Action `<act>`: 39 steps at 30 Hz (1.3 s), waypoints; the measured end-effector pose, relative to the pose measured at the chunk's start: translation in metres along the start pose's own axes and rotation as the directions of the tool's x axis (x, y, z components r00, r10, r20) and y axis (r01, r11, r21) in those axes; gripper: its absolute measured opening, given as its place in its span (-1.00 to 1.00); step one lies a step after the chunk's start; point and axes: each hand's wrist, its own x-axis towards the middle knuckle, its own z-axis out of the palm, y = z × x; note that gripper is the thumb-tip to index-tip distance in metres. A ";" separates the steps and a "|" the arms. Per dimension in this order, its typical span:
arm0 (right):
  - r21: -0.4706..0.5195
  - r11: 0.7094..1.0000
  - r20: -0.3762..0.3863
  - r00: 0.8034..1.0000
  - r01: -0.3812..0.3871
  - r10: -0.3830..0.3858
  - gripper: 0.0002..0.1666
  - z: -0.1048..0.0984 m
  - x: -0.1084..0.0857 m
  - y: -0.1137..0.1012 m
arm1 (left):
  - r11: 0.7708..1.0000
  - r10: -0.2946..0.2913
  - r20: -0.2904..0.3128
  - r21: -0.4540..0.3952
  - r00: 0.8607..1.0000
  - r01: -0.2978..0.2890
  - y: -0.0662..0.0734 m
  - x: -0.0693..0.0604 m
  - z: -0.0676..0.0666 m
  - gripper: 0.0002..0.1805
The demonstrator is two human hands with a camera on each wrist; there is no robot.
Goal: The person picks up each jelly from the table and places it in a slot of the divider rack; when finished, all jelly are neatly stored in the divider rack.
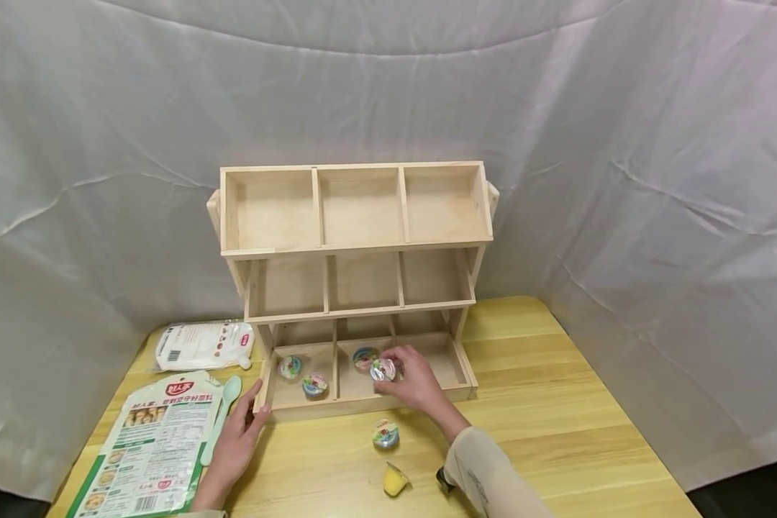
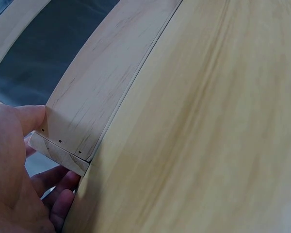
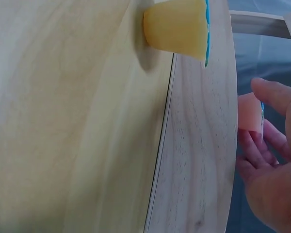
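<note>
A three-tier wooden rack (image 1: 357,252) with divided compartments stands on the table. My left hand (image 1: 236,439) grips its lower left front corner, the thumb against the front board (image 2: 106,73) and the fingers around the side. My right hand (image 1: 417,385) holds a pinkish jelly cup (image 1: 383,370) with a printed foil lid at the bottom tier's middle compartment; the right wrist view shows this cup (image 3: 250,112) just behind the front board. Another jelly cup (image 1: 365,357) sits beside it in that compartment. Two more cups, one bluish (image 1: 290,367) and one pinkish (image 1: 314,386), lie in the bottom left compartment.
In front of the rack, one jelly cup (image 1: 385,434) stands lid up and a yellow jelly cup (image 1: 395,480) lies tipped over. To the left are a green-and-white food packet (image 1: 158,439), a pale green spoon (image 1: 220,417) and a white pouch (image 1: 203,345). Grey curtains (image 1: 621,216) surround the table.
</note>
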 end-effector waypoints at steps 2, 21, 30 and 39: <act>-0.012 1.000 0.007 1.000 -0.006 0.006 -0.37 0.001 0.002 -0.001 | 1.000 0.005 -0.003 0.002 1.000 -0.005 0.000 0.000 0.000 -0.32; -0.071 0.996 0.076 0.996 0.050 -0.044 -0.43 0.013 0.011 0.000 | 1.000 0.014 -0.026 0.024 1.000 -0.013 -0.002 0.002 0.003 -0.34; -0.160 0.982 0.043 0.995 0.097 -0.091 -0.45 0.019 0.013 0.003 | 1.000 0.014 -0.022 0.019 1.000 -0.014 -0.004 0.003 0.003 -0.33; -0.141 0.987 0.064 0.996 0.078 -0.070 -0.45 0.021 0.017 0.006 | 1.000 0.008 -0.022 0.029 1.000 -0.007 -0.002 0.001 0.002 -0.33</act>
